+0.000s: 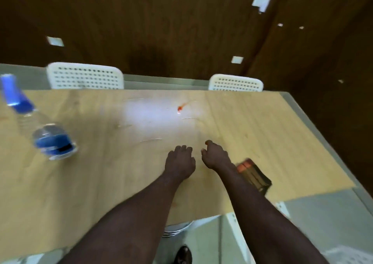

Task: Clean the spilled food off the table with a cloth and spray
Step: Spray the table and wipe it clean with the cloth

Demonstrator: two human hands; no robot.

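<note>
Spill (pixel 179 107): a small red smear on the surface (pixel 272 126), with a pale patch of glare just left of it.

Left hand (pixel 179 161) and right hand (pixel 214 156) hover side by side, nearer the person than the spill and not touching each other. The fingers of both are loosely curled and hold nothing, so neither tool is in use yet.

Bottle (pixel 46 134): blue-capped and blurred, well to the left of the spill.

Cloth (pixel 255 176): a dark folded piece with an orange edge. It lies to the near right of the spill, partly hidden by the right forearm.

Judgement: the tools flank the spill so that each hand can reach one. The right hand is closer to the cloth.
</note>
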